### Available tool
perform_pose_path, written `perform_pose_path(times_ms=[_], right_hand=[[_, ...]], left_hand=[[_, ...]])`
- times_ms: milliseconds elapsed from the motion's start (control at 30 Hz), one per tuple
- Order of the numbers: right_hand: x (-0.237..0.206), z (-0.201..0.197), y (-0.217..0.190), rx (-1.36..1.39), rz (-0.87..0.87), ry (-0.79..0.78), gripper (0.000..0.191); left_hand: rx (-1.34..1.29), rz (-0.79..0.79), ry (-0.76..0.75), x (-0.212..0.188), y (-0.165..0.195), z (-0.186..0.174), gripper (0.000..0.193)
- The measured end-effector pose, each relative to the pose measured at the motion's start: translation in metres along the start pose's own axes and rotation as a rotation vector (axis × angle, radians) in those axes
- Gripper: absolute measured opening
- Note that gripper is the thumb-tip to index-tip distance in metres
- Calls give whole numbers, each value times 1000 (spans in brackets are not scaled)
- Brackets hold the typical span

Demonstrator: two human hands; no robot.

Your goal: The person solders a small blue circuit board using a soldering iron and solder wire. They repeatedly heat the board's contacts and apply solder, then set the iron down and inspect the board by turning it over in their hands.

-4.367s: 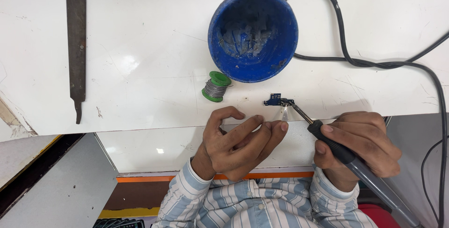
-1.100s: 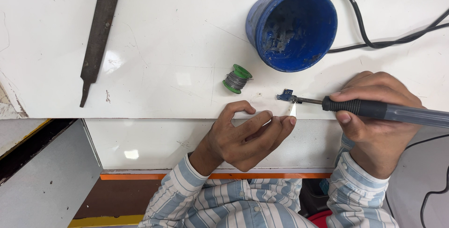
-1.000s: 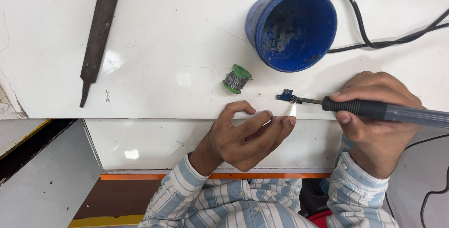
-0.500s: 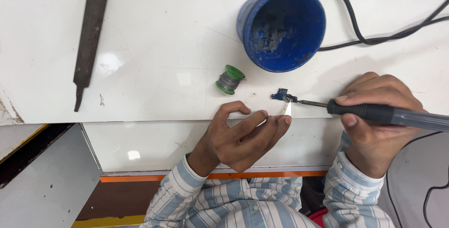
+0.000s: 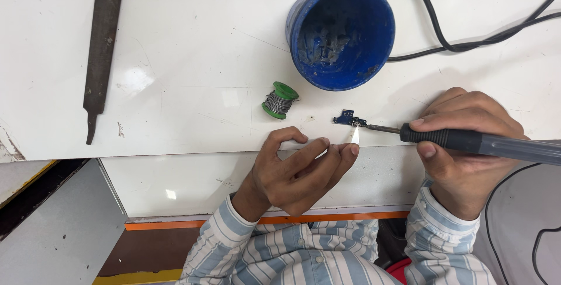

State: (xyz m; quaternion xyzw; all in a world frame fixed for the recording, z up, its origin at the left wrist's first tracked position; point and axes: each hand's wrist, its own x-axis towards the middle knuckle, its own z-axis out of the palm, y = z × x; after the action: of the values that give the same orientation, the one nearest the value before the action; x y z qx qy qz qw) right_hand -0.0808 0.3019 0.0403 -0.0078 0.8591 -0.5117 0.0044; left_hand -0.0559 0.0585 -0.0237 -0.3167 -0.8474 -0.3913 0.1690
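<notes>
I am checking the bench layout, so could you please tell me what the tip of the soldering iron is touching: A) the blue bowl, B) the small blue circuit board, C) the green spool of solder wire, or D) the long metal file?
B: the soldering iron in the right hand has its tip on the small blue circuit board.

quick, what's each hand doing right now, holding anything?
Left hand: fingers pinched on a thin solder wire near the small blue circuit board.
Right hand: closed around the soldering iron, tip at the board.
</notes>
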Motion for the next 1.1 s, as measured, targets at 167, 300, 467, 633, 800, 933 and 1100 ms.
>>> perform_pose_path(times_ms=[167,300,467,633,800,933,1100], right_hand=[[-1,-2,0,2,6,1,22],[-1,-2,0,4,4,-2,22],[-1,-2,2,1,-9,1,22],[-1,-4,3,-5,-14,0,21],[-3,-7,7,16,-38,-12,21],[-11,-1,11,12,-101,54,20],[-38,33,16,9,-228,292,26]], left_hand=[[-9,-2,3,1,0,0,17],[-8,0,-7,1,0,-1,17],[-4,4,1,1,0,0,17],[-6,1,4,1,0,0,17],[1,7,-4,2,0,0,18],[-9,0,-8,-1,1,-3,18],[1,11,3,-2,-3,-4,18]])
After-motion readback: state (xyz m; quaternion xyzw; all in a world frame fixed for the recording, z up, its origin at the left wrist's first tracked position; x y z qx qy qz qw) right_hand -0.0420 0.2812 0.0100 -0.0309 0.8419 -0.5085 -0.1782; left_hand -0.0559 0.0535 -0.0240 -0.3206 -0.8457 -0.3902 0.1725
